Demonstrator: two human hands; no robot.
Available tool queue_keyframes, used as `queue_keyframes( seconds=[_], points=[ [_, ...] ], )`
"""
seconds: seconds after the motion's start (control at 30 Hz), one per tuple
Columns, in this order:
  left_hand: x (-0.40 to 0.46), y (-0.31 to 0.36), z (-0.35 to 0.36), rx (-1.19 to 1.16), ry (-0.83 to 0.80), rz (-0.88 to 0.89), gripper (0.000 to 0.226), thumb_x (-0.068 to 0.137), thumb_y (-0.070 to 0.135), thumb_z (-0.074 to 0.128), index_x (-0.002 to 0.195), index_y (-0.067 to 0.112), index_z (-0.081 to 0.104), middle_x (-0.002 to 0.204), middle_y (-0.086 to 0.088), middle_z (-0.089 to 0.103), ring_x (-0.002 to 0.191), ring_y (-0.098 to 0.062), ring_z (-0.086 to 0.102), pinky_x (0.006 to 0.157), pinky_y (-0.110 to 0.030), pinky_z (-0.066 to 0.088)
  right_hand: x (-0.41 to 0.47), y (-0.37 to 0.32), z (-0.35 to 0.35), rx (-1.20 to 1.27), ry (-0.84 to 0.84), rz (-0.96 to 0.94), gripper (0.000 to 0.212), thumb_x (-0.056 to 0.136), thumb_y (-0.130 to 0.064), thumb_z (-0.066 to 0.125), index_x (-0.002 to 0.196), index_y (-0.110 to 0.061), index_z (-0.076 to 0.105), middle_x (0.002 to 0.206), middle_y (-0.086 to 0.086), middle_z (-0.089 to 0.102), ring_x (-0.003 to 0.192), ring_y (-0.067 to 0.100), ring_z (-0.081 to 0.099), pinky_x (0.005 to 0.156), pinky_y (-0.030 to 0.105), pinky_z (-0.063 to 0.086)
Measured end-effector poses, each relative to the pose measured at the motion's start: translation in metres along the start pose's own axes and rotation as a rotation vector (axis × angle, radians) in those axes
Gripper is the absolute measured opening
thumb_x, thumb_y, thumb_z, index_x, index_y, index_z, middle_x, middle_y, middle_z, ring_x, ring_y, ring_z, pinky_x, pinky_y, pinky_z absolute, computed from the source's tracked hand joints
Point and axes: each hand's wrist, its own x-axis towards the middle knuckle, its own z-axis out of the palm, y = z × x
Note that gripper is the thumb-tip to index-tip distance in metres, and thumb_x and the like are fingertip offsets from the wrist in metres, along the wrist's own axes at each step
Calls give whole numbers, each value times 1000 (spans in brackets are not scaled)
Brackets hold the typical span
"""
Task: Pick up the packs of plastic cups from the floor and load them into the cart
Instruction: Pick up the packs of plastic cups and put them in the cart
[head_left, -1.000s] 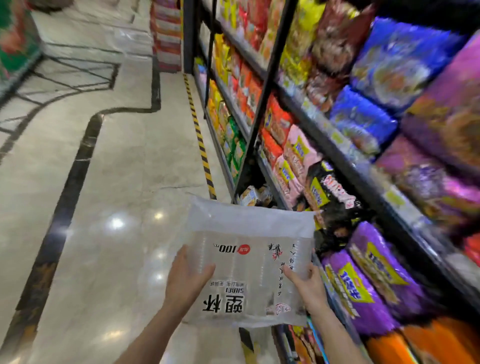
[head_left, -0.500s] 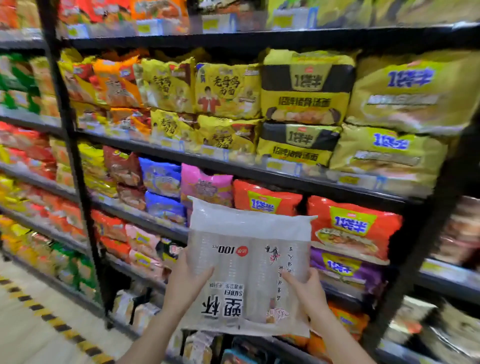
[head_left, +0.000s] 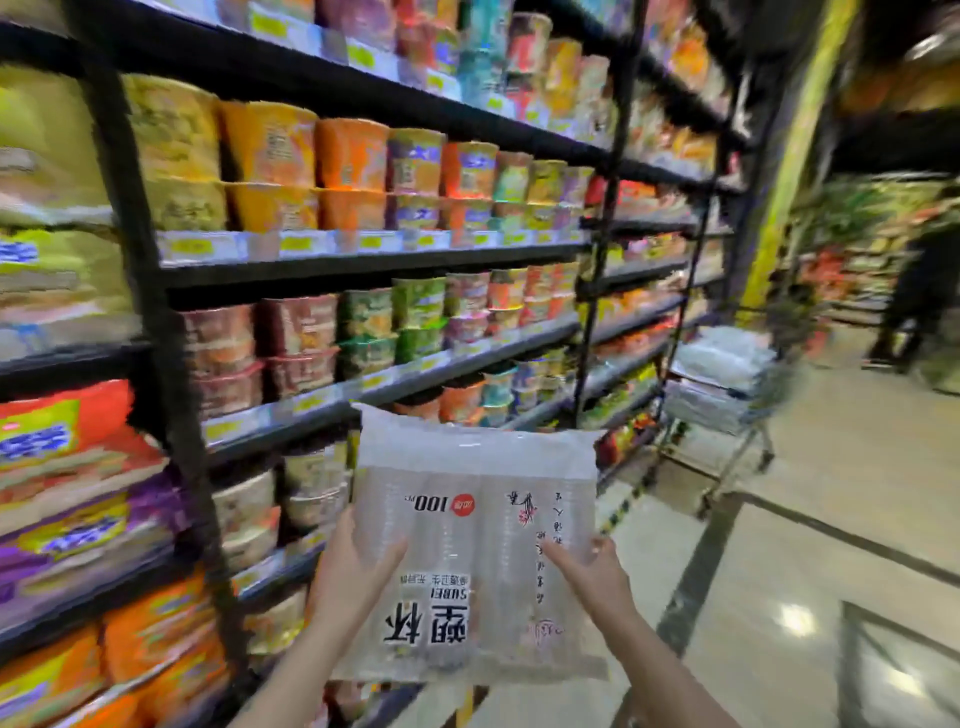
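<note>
A clear pack of plastic cups with black print and a red "100" mark is held up in front of me at chest height. My left hand grips its left edge, thumb on the front. Along the right edge my right hand holds it the same way. The wire cart stands further down the aisle at the right, beside the shelving, with several other clear packs of cups stacked in it.
Tall black shelves full of instant noodle cups and bags run along the left. Shiny tiled floor opens to the right. A person in dark clothes stands far off beyond the cart. A yellow pillar rises behind the cart.
My view has swung right along the shelves, from the floor and snack bags to the noodle cups, bringing the cart into sight. Both hands keep the same grip on the pack.
</note>
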Motion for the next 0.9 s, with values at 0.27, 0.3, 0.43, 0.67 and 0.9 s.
queue_keyframes(
  seconds=[0.27, 0.3, 0.43, 0.67, 0.9],
  points=[
    [24, 93, 254, -167, -362, 90, 74, 71, 30, 76, 134, 12, 41, 130, -9, 56, 115, -21, 55, 93, -30, 40, 80, 45, -220, -121, 336, 85, 78, 78, -46, 69, 135, -3, 35, 137, 17, 46, 123, 34, 49, 102, 41, 41],
    [30, 103, 279, -183, -389, 81, 78, 69, 34, 74, 135, 11, 40, 131, -10, 56, 114, -20, 54, 92, -28, 39, 94, 49, -238, -114, 352, 89, 81, 77, -47, 70, 135, -2, 35, 136, 17, 47, 121, 34, 50, 101, 42, 42],
    [57, 133, 357, -206, -410, 3, 82, 70, 30, 77, 136, 8, 34, 132, -16, 51, 119, -29, 51, 98, -37, 40, 154, 52, -289, -67, 395, 120, 54, 74, -42, 74, 111, -14, 47, 124, 14, 57, 115, 33, 55, 98, 43, 45],
    [147, 145, 468, -123, -465, 22, 83, 67, 44, 70, 134, 10, 34, 127, -12, 57, 114, -29, 56, 93, -37, 44, 291, 62, -328, -14, 374, 136, 77, 77, -42, 72, 135, -5, 36, 134, 15, 52, 122, 33, 50, 101, 40, 42],
    [290, 159, 613, -109, -487, 62, 75, 77, 35, 72, 136, 11, 33, 130, -12, 54, 115, -28, 55, 96, -38, 45, 476, 51, -360, -11, 409, 131, 72, 81, -40, 68, 137, -7, 37, 137, 13, 49, 126, 31, 47, 100, 37, 39]
  ],
)
